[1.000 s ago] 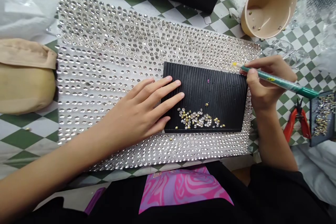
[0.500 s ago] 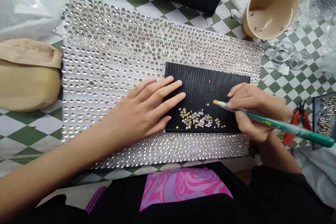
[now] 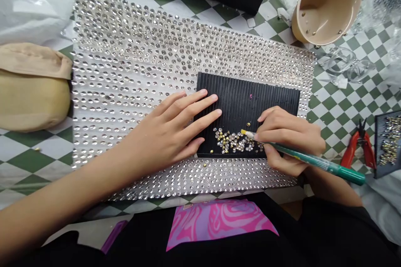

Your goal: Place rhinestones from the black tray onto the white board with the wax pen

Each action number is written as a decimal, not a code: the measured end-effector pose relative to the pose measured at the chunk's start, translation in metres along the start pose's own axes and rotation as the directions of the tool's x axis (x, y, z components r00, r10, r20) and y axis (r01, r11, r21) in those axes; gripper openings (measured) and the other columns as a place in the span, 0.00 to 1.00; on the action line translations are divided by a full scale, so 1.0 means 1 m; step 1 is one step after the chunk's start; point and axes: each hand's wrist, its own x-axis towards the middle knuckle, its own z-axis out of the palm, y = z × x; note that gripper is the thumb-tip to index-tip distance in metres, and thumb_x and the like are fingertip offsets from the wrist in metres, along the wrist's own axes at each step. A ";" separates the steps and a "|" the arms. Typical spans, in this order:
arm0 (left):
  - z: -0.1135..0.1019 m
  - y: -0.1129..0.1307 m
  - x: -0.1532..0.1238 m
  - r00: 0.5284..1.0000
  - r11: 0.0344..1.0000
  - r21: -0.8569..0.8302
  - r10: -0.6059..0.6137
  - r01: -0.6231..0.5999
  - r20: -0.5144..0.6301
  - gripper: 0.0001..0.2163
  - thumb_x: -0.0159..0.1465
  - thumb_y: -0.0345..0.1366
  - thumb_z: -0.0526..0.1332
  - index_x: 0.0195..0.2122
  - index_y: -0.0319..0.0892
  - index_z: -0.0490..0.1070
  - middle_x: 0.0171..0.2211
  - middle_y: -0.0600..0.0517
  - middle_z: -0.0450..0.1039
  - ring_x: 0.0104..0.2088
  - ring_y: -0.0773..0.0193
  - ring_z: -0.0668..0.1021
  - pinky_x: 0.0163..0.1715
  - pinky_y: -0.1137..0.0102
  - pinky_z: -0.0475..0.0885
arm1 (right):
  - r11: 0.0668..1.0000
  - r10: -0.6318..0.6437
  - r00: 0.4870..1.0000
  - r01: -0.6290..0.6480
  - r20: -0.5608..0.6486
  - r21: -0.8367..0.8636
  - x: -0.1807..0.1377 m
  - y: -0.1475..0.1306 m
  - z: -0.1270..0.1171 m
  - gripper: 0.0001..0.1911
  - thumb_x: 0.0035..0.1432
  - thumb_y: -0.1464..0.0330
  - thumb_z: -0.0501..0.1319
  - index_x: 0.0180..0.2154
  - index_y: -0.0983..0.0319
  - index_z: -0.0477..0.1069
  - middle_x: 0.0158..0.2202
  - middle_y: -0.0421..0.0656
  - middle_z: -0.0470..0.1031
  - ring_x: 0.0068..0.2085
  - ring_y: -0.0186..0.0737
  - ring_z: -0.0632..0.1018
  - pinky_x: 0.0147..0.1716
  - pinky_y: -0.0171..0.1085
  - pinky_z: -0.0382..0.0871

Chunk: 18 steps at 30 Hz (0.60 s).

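green pen (image 3: 313, 160) at the small stones (image 3: 233, 142)
right hand (image 3: 288, 137) grips the pen, its tip touching the stones on the black tray (image 3: 250, 96); left hand (image 3: 169, 133) lies open and flat, fingers on the tray edge. lifting one stone needs a light press.

Pen (image 3: 313, 160) in right hand (image 3: 288, 139) grip: smooth glossy green plastic barrel, pale waxy-looking tip. At tip: loose rhinestones (image 3: 233, 142), faceted, glossy, gold-backed. Under grip: black tray (image 3: 269, 98), matt, finely ribbed. Around tray: rhinestone sheet (image 3: 131, 62), glittering, bumpy. Beyond grip: beige cup (image 3: 326, 4), smooth satin plastic.
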 end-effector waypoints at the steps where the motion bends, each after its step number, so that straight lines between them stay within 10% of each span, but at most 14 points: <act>1: -0.001 0.000 0.000 1.000 1.000 -0.003 -0.001 0.001 0.014 0.28 0.79 0.37 0.56 0.79 0.45 0.56 0.80 0.47 0.60 0.81 0.54 0.61 0.83 0.56 0.56 | 1.000 0.005 1.000 -0.005 -0.001 0.000 -0.001 0.001 0.000 0.12 0.54 0.80 0.62 0.38 0.59 0.76 0.29 0.39 0.78 0.27 0.35 0.78 0.38 0.41 0.84; 18: 0.003 -0.001 0.000 1.000 1.000 -0.005 0.006 -0.006 -0.018 0.28 0.79 0.36 0.55 0.79 0.45 0.56 0.79 0.47 0.61 0.81 0.56 0.61 0.83 0.57 0.56 | 0.996 0.091 0.996 -0.091 -0.019 0.011 -0.001 -0.005 -0.003 0.12 0.54 0.81 0.61 0.36 0.59 0.75 0.27 0.38 0.74 0.26 0.35 0.75 0.40 0.42 0.82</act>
